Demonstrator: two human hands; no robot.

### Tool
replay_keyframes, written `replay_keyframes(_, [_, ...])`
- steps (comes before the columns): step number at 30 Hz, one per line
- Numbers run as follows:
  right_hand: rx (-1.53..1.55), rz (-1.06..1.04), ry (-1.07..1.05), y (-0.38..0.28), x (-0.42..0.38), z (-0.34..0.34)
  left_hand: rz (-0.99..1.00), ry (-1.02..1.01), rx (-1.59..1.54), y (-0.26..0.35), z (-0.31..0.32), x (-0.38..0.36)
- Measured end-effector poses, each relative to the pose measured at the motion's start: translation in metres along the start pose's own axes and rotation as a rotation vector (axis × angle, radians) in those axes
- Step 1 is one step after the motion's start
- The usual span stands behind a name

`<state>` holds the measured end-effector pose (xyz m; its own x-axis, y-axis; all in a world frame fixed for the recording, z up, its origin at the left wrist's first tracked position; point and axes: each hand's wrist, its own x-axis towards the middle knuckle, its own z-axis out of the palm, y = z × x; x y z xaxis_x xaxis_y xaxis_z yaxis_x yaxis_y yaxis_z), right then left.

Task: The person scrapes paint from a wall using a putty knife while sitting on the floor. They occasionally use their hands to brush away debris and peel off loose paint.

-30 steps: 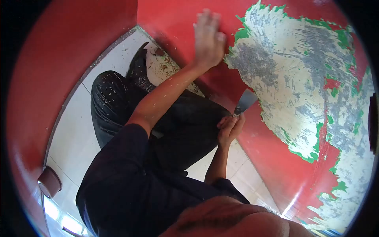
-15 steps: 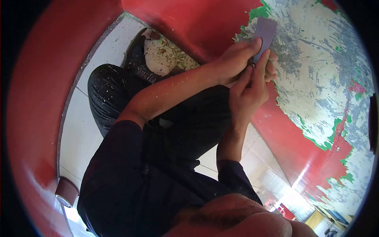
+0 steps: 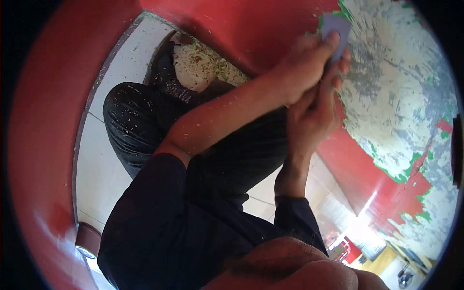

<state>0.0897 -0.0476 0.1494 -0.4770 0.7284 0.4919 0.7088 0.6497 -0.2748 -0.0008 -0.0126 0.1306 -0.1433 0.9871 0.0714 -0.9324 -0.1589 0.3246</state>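
Observation:
A flat, grey-purple scraper blade lies against the wall, at the border between red paint and a stripped patch. My left hand is closed on the scraper, its thumb pressed along the blade. Just below it, my right hand is closed round the lower part of the scraper, with its fingers partly hidden behind the left hand. The handle is covered by both hands. Green paint edges the white and grey patch. Pale flakes cling to my left forearm.
Red wall rises at left beside white floor tiles. A pale surface strewn with paint flakes lies by my foot. My bent knee is below it. A brown cylindrical thing stands at lower left.
Both hands and the scraper have moved up and slightly right along the wall. The hands are a little blurred now, and the scraper remains held.

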Motion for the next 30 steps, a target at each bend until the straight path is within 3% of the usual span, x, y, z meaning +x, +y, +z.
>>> replay_keyframes(4, [0.042, -0.099, 0.121, 0.015, -0.015, 0.003, -0.132, -0.016, 0.002, 0.003, 0.0, -0.009])
replay_keyframes(9, [0.027, 0.012, 0.025, 0.014, -0.013, 0.001, -0.044, 0.007, 0.072, -0.003, 0.001, -0.004])
replay_keyframes(12, [0.068, -0.008, 0.072, 0.015, -0.015, 0.003, -0.193, -0.025, -0.001, -0.007, 0.006, -0.012])
replay_keyframes(16, [-0.027, -0.034, 0.048, 0.013, 0.0, -0.005, 0.115, -0.067, 0.128, 0.018, 0.02, 0.008])
replay_keyframes(19, [0.011, -0.09, 0.128, 0.017, -0.01, 0.004, -0.146, 0.023, 0.097, 0.004, 0.011, -0.008])
replay_keyframes(20, [0.07, 0.049, 0.02, 0.014, -0.018, -0.002, -0.189, -0.058, 0.002, -0.009, -0.001, -0.008])
replay_keyframes(23, [0.039, 0.218, -0.1, 0.006, -0.005, -0.001, -0.087, -0.023, 0.078, 0.001, 0.004, 0.002])
replay_keyframes(24, [0.064, 0.085, 0.027, 0.007, -0.004, 0.008, -0.043, -0.078, 0.029, -0.002, -0.001, 0.006])
replay_keyframes(27, [0.007, 0.029, 0.018, 0.015, -0.02, 0.001, -0.178, -0.061, -0.01, -0.007, 0.0, -0.01])
replay_keyframes(30, [0.071, 0.042, 0.007, 0.006, -0.002, 0.003, -0.035, -0.046, 0.09, 0.016, 0.01, 0.0])
